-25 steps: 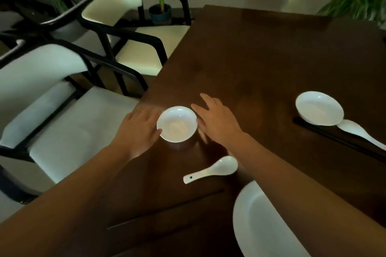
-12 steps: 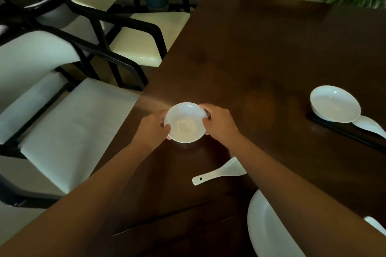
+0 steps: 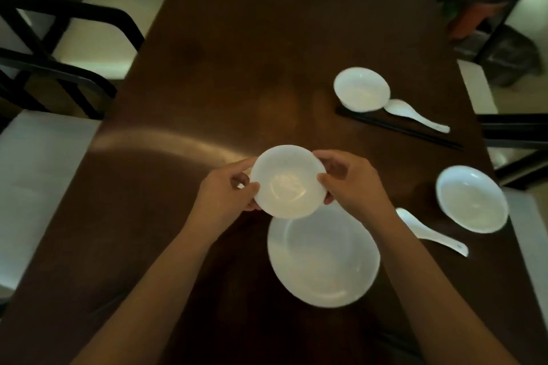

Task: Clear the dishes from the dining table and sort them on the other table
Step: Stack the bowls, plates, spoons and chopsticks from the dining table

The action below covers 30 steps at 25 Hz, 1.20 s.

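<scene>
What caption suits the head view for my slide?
Both hands hold a small white bowl above a large plate.

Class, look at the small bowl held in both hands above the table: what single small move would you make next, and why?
Probably lower the small bowl onto the large plate just beneath it. Both the left hand and the right hand already grip its rim, and stacking lets the two be carried off together.

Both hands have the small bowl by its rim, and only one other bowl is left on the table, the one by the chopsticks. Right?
Not quite. The head view shows two: one bowl by the chopsticks, another bowl near the right edge. Both hands do hold the small bowl.
</scene>
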Available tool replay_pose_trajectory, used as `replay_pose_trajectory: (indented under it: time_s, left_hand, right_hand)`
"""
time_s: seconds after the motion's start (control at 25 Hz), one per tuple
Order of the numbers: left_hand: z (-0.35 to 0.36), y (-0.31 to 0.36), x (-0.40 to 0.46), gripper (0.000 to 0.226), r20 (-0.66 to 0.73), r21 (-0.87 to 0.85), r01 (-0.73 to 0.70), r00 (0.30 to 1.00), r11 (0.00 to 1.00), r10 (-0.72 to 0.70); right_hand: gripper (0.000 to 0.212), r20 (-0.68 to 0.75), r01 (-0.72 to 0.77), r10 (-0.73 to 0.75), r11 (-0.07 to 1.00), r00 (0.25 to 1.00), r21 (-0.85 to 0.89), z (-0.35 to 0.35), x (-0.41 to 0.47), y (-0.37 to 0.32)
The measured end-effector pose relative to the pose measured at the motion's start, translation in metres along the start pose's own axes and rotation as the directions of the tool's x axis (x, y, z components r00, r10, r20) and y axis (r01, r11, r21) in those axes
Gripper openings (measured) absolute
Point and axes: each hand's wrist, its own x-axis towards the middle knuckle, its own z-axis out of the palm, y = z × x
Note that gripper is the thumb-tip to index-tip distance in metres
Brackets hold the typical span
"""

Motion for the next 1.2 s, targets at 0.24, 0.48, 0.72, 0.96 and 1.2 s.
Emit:
replay_pose_trajectory:
  time_s: [0.24,0.48,0.72,0.96,1.2]
  left_hand:
    - [0.056,-0.011,-0.035,0.047,0.107,0.078,0.102,0.988,0.992,-0.11]
    - [0.065,-0.016,-0.05,0.049,0.045,0.124,0.129,0.99,0.984,-0.135]
    - [0.07,-0.016,-0.052,0.045,0.025,0.121,0.136,0.99,0.983,-0.14]
    - [0.074,-0.017,-0.052,0.047,0.013,0.052,0.162,0.987,0.985,-0.163]
    - [0.076,-0.017,-0.05,0.046,0.019,0.003,0.153,0.988,0.988,-0.153]
  right_hand:
    - [0.034,-0.055,-0.143,0.141,0.989,0.988,-0.029,-0.018,-0.055,0.06]
    - [0.036,-0.043,-0.125,0.126,0.992,0.991,0.018,-0.017,-0.07,0.074]
    - [0.006,-0.396,-0.164,0.337,0.897,0.854,0.41,-0.076,-0.075,0.093]
    - [0.042,-0.498,-0.211,0.627,0.724,0.6,0.657,-0.138,-0.083,0.141]
    - [0.053,-0.511,-0.271,0.526,0.828,0.68,0.491,-0.14,-0.067,0.157]
